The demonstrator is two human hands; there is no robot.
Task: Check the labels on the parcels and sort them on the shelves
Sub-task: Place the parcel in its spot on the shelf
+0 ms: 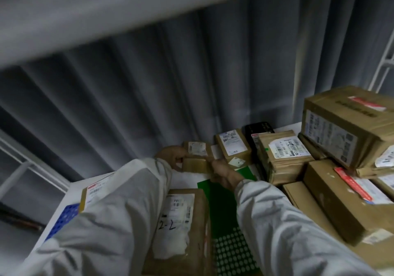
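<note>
Cardboard everywhere: a small box (pixel 195 165) lies near the back of the white shelf (pixel 187 177), just in front of another small parcel (pixel 197 148) by the grey corrugated wall (pixel 149 84). Left hand (pixel 170 155) grips its left end, fingers curled round it; right hand (pixel 223 172) pinches its right end. Right of them a taped bundle (pixel 281 154) and stacked cartons (pixel 345 126) crowd up to the shelf's right side. Bare white shelf shows just in front of the box. Nearer, a labelled parcel (pixel 177 222) and a green packet (pixel 226 211) fill the space between the sleeves. An upper shelf (pixel 85 9) hangs close overhead.
</note>
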